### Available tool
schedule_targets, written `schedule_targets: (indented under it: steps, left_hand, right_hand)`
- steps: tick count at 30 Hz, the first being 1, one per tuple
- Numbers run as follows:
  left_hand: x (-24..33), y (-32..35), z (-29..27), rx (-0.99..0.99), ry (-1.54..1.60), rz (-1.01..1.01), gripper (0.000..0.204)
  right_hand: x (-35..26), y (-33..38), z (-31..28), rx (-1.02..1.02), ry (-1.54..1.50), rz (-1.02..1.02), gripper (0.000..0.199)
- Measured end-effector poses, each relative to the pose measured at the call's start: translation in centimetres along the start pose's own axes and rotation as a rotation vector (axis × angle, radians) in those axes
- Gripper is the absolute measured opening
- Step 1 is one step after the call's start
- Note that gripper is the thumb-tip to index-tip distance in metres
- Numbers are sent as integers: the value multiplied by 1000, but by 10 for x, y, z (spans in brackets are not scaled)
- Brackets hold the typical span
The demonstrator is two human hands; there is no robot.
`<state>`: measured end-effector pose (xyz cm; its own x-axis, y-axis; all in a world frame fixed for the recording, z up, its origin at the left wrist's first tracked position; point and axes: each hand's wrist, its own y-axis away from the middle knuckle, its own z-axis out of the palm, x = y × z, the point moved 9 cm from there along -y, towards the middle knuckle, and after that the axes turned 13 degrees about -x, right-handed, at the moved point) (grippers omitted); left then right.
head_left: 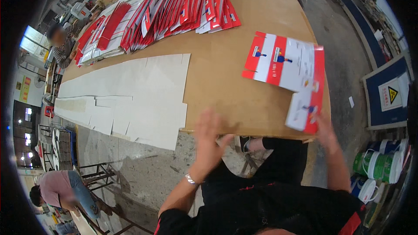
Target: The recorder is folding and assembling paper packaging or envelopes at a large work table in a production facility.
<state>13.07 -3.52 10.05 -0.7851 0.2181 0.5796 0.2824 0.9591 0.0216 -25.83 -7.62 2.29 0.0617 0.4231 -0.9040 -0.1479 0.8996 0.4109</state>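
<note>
A red and white printed cardboard box blank [300,61] lies at the right of the brown table, with slots cut along its left side and a flap reaching toward me. My right hand [325,131] is closed at the near right corner of this flap, its fingers blurred and partly hidden. Over the table's near edge, my left hand [209,132] is open and smeared by motion, holding nothing. Left of it are plain off-white cardboard blanks [143,87], overlapping and slotted. A long row of folded red and white cartons [174,13] leans along the far side.
The brown table [222,78] ends just before my body. Right of it stand a blue board with a warning sign [389,95] and several paint buckets [379,165]. One person [61,48] is at the far left, another [65,187] bends over at lower left.
</note>
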Motion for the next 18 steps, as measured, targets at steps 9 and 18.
schedule_targets:
  steps: [9, 18]
  left_hand:
    - [-152, 87, -39, -30, -329, -536, 84]
    - [-141, 91, -65, 128, -176, -468, 51]
  right_hand:
    - [-181, -348, -101, 136, 1030, -50, 46]
    - [-162, -499, 190, -110, 716, -184, 33]
